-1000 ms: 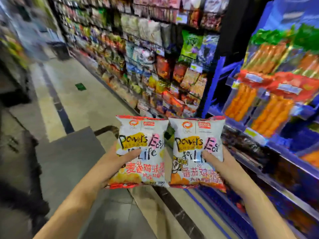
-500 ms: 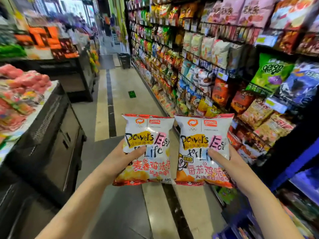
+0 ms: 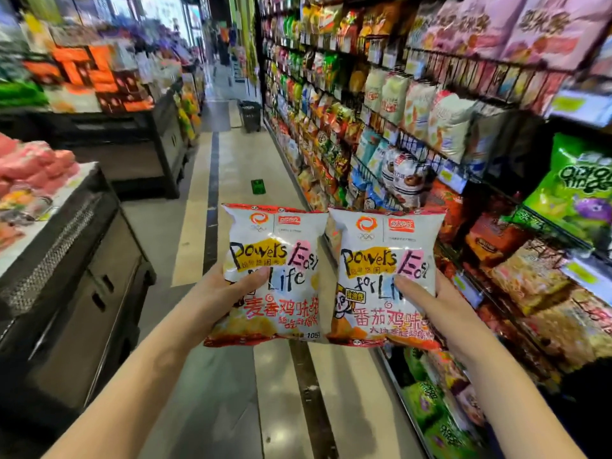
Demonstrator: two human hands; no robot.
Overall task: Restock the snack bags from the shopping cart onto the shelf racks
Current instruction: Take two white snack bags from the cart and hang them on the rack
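I hold two white snack bags upright side by side over the aisle floor. My left hand [image 3: 220, 294] grips the left snack bag [image 3: 276, 253], thumb across its front. My right hand [image 3: 433, 303] grips the right snack bag [image 3: 381, 260] the same way. Both bags carry "Powers Easy for Life" lettering and red bottom edges. The wire shelf racks [image 3: 430, 150] full of snack bags run along the right side, close to the right bag. The shopping cart is not in view.
A black display counter [image 3: 76, 260] with pink and orange goods stands at the left. A dark basket [image 3: 250, 115] sits on the floor far down the aisle, and a green marker [image 3: 257, 186] lies on the tiles. Green bags [image 3: 583, 187] hang at right.
The view has swung left and up, from the blue rack to the long snack aisle. Both hands keep their grip on the bags, which stay side by side.
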